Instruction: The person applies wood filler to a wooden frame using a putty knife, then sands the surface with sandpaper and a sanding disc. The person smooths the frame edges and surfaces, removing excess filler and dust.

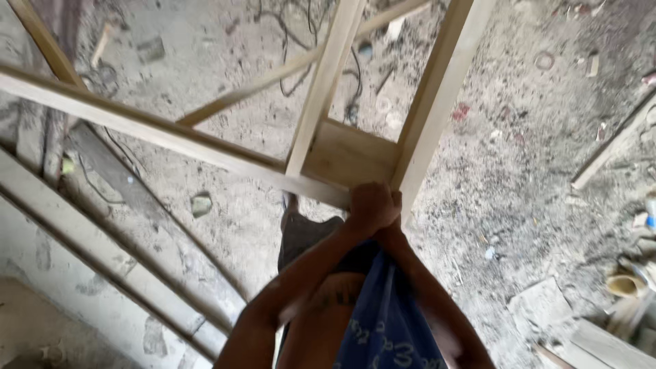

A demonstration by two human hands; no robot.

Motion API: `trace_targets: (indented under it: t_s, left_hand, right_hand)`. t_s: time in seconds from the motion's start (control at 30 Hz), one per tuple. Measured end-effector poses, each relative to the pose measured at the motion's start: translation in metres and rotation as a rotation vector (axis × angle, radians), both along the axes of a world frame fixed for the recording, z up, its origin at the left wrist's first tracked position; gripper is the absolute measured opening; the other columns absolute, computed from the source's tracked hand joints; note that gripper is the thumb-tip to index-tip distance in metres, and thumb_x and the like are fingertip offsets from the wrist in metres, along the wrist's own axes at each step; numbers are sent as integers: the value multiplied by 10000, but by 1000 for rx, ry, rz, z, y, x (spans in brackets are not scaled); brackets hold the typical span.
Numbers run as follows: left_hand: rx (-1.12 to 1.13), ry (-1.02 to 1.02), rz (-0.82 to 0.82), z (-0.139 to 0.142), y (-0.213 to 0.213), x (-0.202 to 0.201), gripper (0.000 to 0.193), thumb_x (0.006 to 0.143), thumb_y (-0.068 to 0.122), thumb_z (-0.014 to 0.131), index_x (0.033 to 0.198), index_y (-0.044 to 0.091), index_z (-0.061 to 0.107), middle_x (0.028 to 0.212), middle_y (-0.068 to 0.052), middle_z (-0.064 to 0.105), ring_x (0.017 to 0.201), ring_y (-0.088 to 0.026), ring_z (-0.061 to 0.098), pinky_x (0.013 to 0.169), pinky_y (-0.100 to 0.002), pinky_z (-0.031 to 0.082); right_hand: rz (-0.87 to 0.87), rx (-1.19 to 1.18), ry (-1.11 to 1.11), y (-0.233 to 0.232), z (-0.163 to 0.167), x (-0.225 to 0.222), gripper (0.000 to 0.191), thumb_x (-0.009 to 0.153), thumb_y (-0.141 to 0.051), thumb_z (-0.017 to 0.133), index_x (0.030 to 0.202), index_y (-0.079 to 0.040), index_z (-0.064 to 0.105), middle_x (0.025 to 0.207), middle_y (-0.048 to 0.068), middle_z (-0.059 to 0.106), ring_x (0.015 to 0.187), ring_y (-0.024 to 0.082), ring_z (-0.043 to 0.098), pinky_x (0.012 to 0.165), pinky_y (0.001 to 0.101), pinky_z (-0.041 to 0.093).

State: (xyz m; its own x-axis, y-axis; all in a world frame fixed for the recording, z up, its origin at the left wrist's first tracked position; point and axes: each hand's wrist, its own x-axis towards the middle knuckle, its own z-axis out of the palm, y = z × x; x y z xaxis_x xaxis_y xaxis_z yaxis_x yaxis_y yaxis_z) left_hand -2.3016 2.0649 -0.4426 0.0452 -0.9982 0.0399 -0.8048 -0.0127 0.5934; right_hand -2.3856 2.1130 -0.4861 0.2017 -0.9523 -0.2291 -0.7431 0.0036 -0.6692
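Note:
A pale wooden frame [205,143] of long rails and legs spreads across the upper half of the view, above a dusty concrete floor. Both arms reach forward to its near corner, where a rail meets a leg [437,96]. My left hand [365,208] is closed over that corner joint. My right hand [393,205] presses against it from the right side, mostly hidden behind the left. A short flat board [348,154] bridges two legs just beyond the hands. A blue patterned cloth [386,321] hangs below my arms.
Grey planks [102,239] lie diagonally on the floor at left. Cables [294,41] trail at top centre. Scrap wood, a strip [611,147] and debris litter the right side, with a yellowish roll [625,285] near the right edge.

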Motion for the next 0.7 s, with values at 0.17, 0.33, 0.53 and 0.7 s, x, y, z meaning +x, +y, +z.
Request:
trace_targets:
  t_s: [0.17, 0.33, 0.53, 0.7]
  left_hand:
    - [104, 53, -60, -5, 18, 2, 392, 808, 385, 689, 655, 24, 700, 611, -236, 640, 546, -438, 636, 559, -582, 504]
    - [91, 101, -24, -17, 3, 2, 358, 839, 338, 668, 659, 30, 704, 629, -230, 646, 550, -436, 639, 612, -582, 512]
    - [-288, 294, 85, -1, 29, 7, 227, 899, 209, 579, 985, 27, 684, 904, -186, 694, 868, -393, 676, 801, -571, 495]
    - [539, 235, 182, 6, 110, 39, 327, 941, 364, 587, 908, 61, 703, 961, -190, 729, 950, -373, 689, 859, -508, 526]
  right_hand:
    - [5, 15, -11, 0, -3, 1, 318, 999, -321, 552, 993, -48, 716, 894, 187, 721, 823, 393, 689, 715, 491, 545]
    - [34, 22, 0, 5, -10, -3, 329, 1004, -326, 545, 983, -53, 727, 885, 187, 728, 814, 395, 694, 708, 493, 547]
    - [152, 69, -51, -1, -2, -8, 343, 1010, -331, 536, 971, -59, 740, 875, 187, 736, 803, 397, 700, 699, 495, 550]
    - [138, 55, 207, -29, 7, 5, 417, 1086, -362, 478, 957, -76, 753, 842, 193, 728, 769, 421, 692, 690, 518, 547]
